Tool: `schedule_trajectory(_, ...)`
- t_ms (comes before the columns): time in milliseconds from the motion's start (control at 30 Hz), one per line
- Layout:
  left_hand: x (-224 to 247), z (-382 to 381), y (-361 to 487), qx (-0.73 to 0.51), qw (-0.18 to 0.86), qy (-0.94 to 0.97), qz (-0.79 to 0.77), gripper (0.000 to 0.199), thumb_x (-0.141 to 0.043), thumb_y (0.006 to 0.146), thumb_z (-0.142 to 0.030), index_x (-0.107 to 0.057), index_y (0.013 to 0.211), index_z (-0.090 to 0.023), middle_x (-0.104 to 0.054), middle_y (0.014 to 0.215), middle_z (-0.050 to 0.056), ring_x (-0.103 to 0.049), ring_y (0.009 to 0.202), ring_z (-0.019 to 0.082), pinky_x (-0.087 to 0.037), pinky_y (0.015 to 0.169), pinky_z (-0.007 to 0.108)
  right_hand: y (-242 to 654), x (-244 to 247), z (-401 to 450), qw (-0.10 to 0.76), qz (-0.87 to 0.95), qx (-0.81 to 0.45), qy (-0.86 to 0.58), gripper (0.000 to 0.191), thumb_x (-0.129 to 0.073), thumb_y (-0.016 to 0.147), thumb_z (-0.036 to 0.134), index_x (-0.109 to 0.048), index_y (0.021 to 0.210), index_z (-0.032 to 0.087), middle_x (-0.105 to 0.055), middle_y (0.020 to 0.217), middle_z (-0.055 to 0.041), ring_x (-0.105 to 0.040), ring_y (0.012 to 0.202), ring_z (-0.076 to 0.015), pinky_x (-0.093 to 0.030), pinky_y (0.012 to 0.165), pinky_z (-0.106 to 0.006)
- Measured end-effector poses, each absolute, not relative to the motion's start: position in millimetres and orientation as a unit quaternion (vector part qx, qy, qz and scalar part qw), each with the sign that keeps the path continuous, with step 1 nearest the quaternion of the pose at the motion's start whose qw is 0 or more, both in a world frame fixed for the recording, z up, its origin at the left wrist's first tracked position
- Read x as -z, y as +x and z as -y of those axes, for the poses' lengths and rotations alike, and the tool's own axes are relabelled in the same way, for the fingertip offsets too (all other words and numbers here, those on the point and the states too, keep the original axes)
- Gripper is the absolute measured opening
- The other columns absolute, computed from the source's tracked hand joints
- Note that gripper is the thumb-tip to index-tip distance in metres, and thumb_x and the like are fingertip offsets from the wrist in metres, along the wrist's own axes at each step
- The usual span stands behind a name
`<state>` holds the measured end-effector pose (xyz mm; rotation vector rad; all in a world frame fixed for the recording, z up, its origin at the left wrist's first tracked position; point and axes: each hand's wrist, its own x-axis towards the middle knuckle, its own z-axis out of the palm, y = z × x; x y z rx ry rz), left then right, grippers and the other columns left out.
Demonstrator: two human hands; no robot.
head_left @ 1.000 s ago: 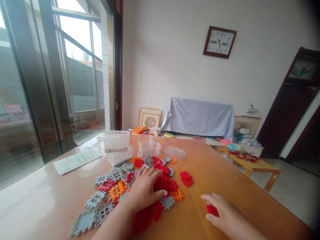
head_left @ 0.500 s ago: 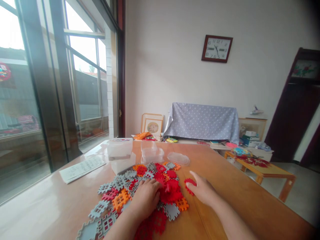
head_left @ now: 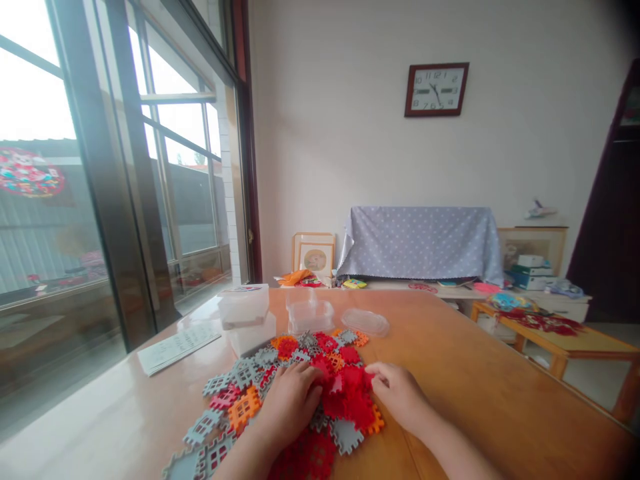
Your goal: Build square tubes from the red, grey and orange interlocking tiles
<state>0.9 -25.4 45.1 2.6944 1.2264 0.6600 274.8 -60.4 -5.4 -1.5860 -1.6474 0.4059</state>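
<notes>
At the nearest edge, grey square plastic frames with notched rims [head_left: 183, 467] lie on the left, and dark red plastic lattice pieces [head_left: 317, 457] lie flat towards the middle. Beyond these, the left hand [head_left: 291, 393] rests palm-down on the pile, its fingers half curled beside the red; its fingertips are hidden, so whether its grip has hold of anything cannot be told. The right hand [head_left: 397, 395] comes in from the other side, its grip drawn to a narrow pinch that appears to have the edge of a red piece.

Between the hands sits a cluster of bright red toothed plastic pieces [head_left: 356, 390], overlapping and raised above their neighbours. The left hand seems placed to steady it, leaving the right fingertips to work at its outer edge. The cluster runs longest from far left to near right; its single pieces are about as broad as long, with no clear pointing end.

A grey solid notched plate [head_left: 347, 435] and an orange notched plastic piece [head_left: 377, 421] lie close by it. Farther back on the brown wooden table [head_left: 440, 373] stand translucent white plastic boxes [head_left: 245, 308], a clear plastic tub [head_left: 311, 319] and a clear oval plastic lid [head_left: 365, 321], probably set back to leave working room. Behind them hangs a grey-blue dotted cloth [head_left: 425, 243].
</notes>
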Motion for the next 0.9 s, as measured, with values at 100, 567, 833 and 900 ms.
schedule_trajectory(100, -47.6, 25.9, 0.8, -0.226, 0.054, 0.886, -0.401, 0.023, -0.047, 0.095, -0.030, -0.068, 0.104, -0.032, -0.070, 0.101, 0.003, -0.063, 0.098, 0.024, -0.041, 0.088, 0.037, 287.5, 0.9, 62.4, 0.413, 0.646, -0.154, -0.624, 0.035, -0.046, 0.087, 0.028, -0.073, 0.110, 0.024, -0.076, 0.106, -0.0043, -0.069, 0.099, -0.0221, -0.052, 0.088, -0.032)
schedule_trajectory(567, -79.7, 19.4, 4.0, -0.231, 0.078, 0.854, -0.460, 0.039, -0.053, 0.090, -0.031, -0.061, 0.128, -0.025, -0.065, 0.129, 0.009, -0.060, 0.119, 0.027, -0.044, 0.102, 0.037, 284.6, -3.2, 70.0, 0.275, 0.707, -0.092, -0.645, 0.042, -0.064, 0.080, 0.029, -0.069, 0.121, 0.030, -0.072, 0.111, -0.0055, -0.062, 0.107, -0.0253, -0.044, 0.093, -0.034)
schedule_trajectory(833, -69.7, 26.9, 45.1, -0.159, 0.156, 0.875, -0.431, 0.072, -0.072, 0.073, -0.047, -0.054, 0.139, -0.024, -0.058, 0.138, 0.013, -0.057, 0.122, 0.036, -0.045, 0.102, 0.045, 277.2, 14.1, 56.8, 0.377, 0.673, -0.142, -0.621, 0.031, -0.061, 0.083, 0.037, -0.074, 0.109, 0.026, -0.072, 0.101, -0.0066, -0.066, 0.094, -0.0233, -0.050, 0.084, -0.033)
schedule_trajectory(900, -56.2, 27.5, 51.5, -0.129, 0.167, 0.891, -0.403, 0.098, -0.083, 0.057, -0.055, -0.049, 0.145, -0.025, -0.052, 0.146, 0.014, -0.049, 0.130, 0.041, -0.039, 0.109, 0.051, 274.2, 17.6, 55.1, 0.421, 0.665, -0.181, -0.590, 0.033, -0.058, 0.086, 0.041, -0.073, 0.111, 0.025, -0.073, 0.105, -0.0072, -0.068, 0.095, -0.0239, -0.052, 0.085, -0.034)
